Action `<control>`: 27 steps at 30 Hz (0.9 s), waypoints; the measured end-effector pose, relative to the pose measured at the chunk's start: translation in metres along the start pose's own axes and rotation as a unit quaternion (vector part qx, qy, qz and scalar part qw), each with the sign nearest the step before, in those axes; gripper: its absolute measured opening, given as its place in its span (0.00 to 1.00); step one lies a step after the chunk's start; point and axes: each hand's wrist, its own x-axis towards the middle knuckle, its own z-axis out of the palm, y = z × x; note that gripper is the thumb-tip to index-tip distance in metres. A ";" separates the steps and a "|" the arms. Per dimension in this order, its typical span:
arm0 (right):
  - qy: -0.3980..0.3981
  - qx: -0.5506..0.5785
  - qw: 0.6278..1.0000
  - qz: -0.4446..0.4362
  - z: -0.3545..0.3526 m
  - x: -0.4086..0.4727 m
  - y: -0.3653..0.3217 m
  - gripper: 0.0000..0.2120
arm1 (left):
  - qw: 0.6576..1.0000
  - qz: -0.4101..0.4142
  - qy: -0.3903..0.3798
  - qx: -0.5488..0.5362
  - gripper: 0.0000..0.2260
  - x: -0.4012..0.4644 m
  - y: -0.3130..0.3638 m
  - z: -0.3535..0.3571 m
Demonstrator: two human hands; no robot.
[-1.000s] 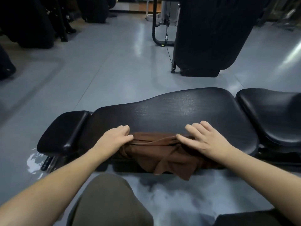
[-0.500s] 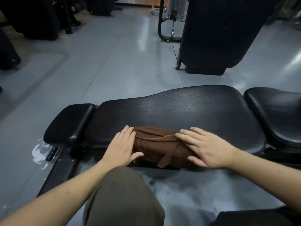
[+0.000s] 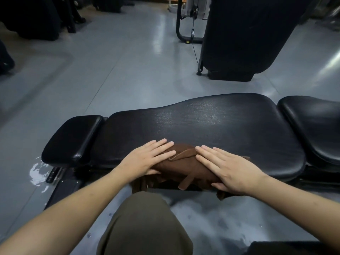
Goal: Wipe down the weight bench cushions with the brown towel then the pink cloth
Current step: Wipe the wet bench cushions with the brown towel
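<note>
Both hands lie flat on the brown towel [image 3: 185, 165], fingers straight and spread; neither grip is pinching or curled round the cloth. The left hand [image 3: 147, 159] presses the towel's end at about 9 o'clock, the right hand [image 3: 230, 170] covers the end at about 3 o'clock, and the fingertips of the two almost meet over the middle.

The towel is bunched in a loose roll on the near edge of the long middle cushion [image 3: 211, 129], at 6 o'clock of that surface, with a flap hanging down over the edge. It looks soft, light and limp, so I think it will fold and slip under the palms instead of keeping a shape. Flat pressure from above, with the palms near both ends, seems the better way to hold it than a pinch. The cushion looks smooth and it shines with fine drops, maybe wet, so the towel may slide easily.

Going outward, a small cushion [image 3: 71, 138] stands at 9 o'clock and another cushion [image 3: 316, 124] at 3 o'clock. Beyond, at 12 o'clock, a dark gym machine [image 3: 244, 34] stands on the grey floor [image 3: 110, 70].

I see no container here, and the pink cloth is not in view.
</note>
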 end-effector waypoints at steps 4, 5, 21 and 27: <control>0.004 0.000 1.000 0.000 0.002 0.016 -0.005 0.48 | 1.000 -0.002 0.016 -0.010 0.41 -0.008 -0.012 0.007; 0.000 0.002 1.000 -0.001 0.001 0.020 -0.008 0.48 | 1.000 -0.006 0.022 -0.011 0.42 -0.013 -0.016 0.008; -0.010 0.009 1.000 -0.015 0.008 0.195 -0.100 0.35 | 0.990 -0.102 -0.099 -0.020 0.45 -0.153 -0.125 0.009; 0.007 0.000 1.000 -0.025 0.012 0.187 -0.096 0.32 | 0.984 -0.141 -0.102 -0.025 0.43 -0.147 -0.110 0.006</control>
